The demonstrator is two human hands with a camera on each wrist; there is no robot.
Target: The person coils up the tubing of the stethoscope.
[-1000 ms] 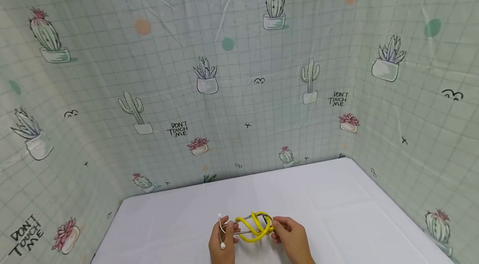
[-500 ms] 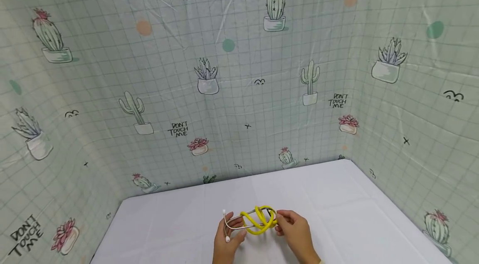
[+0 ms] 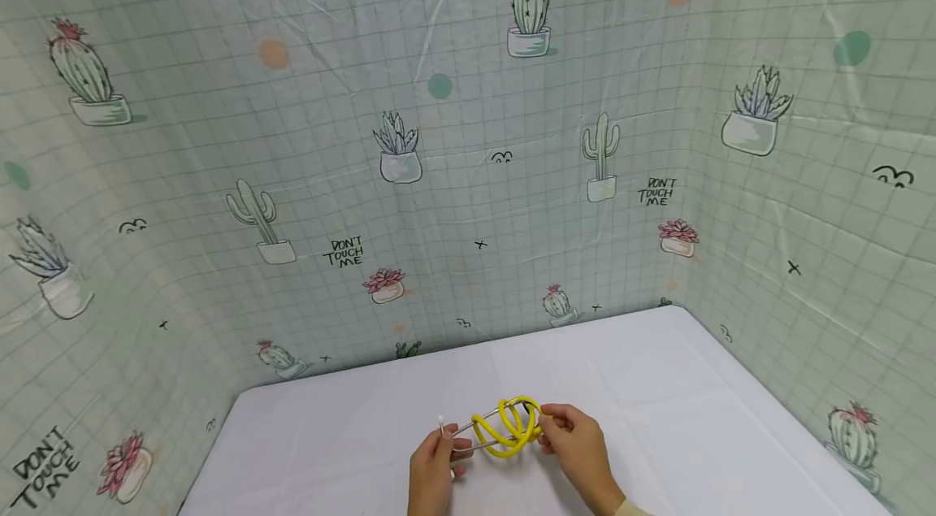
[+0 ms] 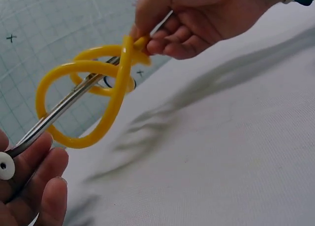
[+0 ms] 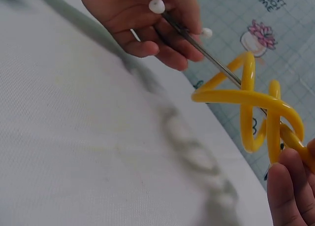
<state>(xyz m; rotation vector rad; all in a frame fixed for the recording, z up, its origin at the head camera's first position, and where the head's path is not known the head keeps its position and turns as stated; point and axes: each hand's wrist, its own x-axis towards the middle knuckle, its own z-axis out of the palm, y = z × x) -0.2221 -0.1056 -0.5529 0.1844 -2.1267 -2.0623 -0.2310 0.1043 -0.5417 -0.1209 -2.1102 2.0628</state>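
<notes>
Both hands hold a stethoscope above the table. Its yellow tubing is wound in several loops around the metal ear tubes. My left hand grips the ear-tube end, thumb up against the metal, with its fingers curled behind. A white ear tip pokes out beside that hand, and a second one shows past its fingers in the right wrist view. On the other side, my right hand pinches the yellow tubing at the far end of the loops with thumb and fingertips. The chest piece is not clearly visible.
A white cloth covers the table, and shadows of hands and stethoscope fall on it. Pale green cloth walls printed with cacti and a grid rise behind and at both sides.
The stethoscope has risen slightly and tilts up more toward the right. My left thumb, lowered off the ear tubes half a second ago, is back against them. The right hand keeps its pinch.
</notes>
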